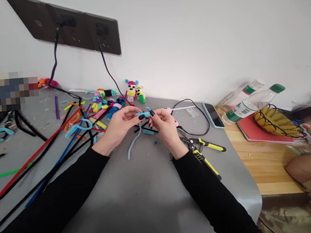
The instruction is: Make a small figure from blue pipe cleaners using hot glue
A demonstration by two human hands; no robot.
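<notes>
Two black sleeves (204, 195) reach in from the lower edge over a grey bench (141, 203), its nearest stretch showing only small specks. Beyond them, at about the middle of the view, a light-blue fuzzy piece (142, 114) is held up between the two hands. The left hand (118, 126) pinches its left end between thumb and fingers; the right hand (166, 124) pinches its right end the same way, and both grips are narrow. The piece's short, bunched body has its long axis running roughly left to right, from one set of fingertips to the other. A single loose tail (134, 142) leaves the underside and points towards the wearer, slanting a little left; whether its tip touches the bench is unclear. Judging by this, the work is partway: the body looks gathered into a compact form, while the tail is not yet worked in. Just right of the right hand lies a yellow-and-black handled tool (211, 145); to the left, loose coloured strips (78, 128) lie scattered, apparently unused. Farthest back, two small fuzzy figures (132, 91) with faces, seemingly finished, stand against the white wall (193, 45).
</notes>
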